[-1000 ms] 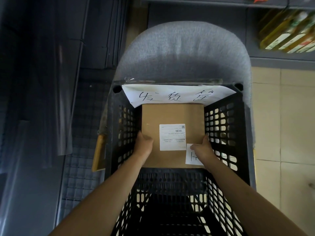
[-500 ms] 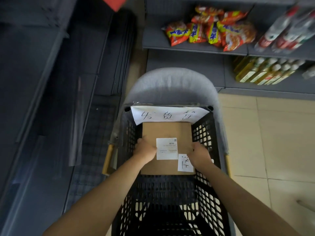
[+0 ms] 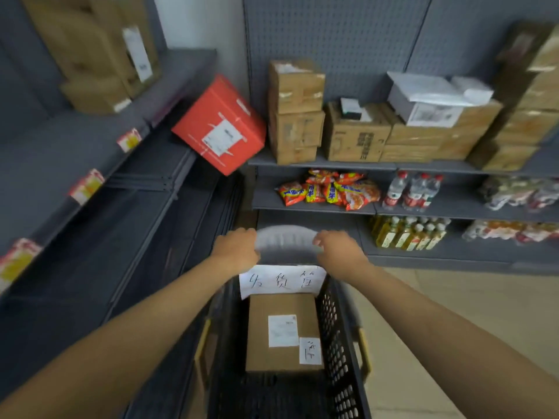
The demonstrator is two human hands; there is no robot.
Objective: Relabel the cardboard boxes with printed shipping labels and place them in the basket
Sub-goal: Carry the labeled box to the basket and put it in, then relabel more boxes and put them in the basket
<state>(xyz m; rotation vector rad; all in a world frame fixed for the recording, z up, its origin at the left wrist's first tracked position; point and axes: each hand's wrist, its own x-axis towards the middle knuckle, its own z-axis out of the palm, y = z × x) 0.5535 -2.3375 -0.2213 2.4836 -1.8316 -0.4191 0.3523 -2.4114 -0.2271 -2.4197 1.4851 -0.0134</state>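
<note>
1. Left hand point(image 3: 237, 247) was raised above the far end of the basket, fingers loosely curled, nothing in its grasp as far as motion blur allowed.
2. Right hand point(image 3: 340, 247) was at the same height, at 3 o'clock of the left hand, fingers loosely bent and apart, also holding nothing. Neither hand touched a box.
3. Between and behind the hands sat a grey rounded chair back point(image 3: 284, 243), blurred.
4. At 6 o'clock of the hands, the black perforated basket point(image 3: 335, 334) carried a handwritten paper sign point(image 3: 281, 281) on its far rim.
5. Inside the basket lay one cardboard box point(image 3: 282, 331), flat, against the far end, with a printed shipping label point(image 3: 282, 330) on its top face and a small handwritten slip point(image 3: 310, 350) at 5 o'clock of that label.
6. Judgement: this box looked finished, labelled and deposited.
7. At 12 o'clock, the shelf point(image 3: 320, 163) held more brown cartons point(image 3: 295, 111); a red box point(image 3: 219, 125) leaned tilted at 11 o'clock.
8. Judgement: work remained. Whether the shelved cartons all needed new labels could not be told; the near part of the basket had room for more.
</note>
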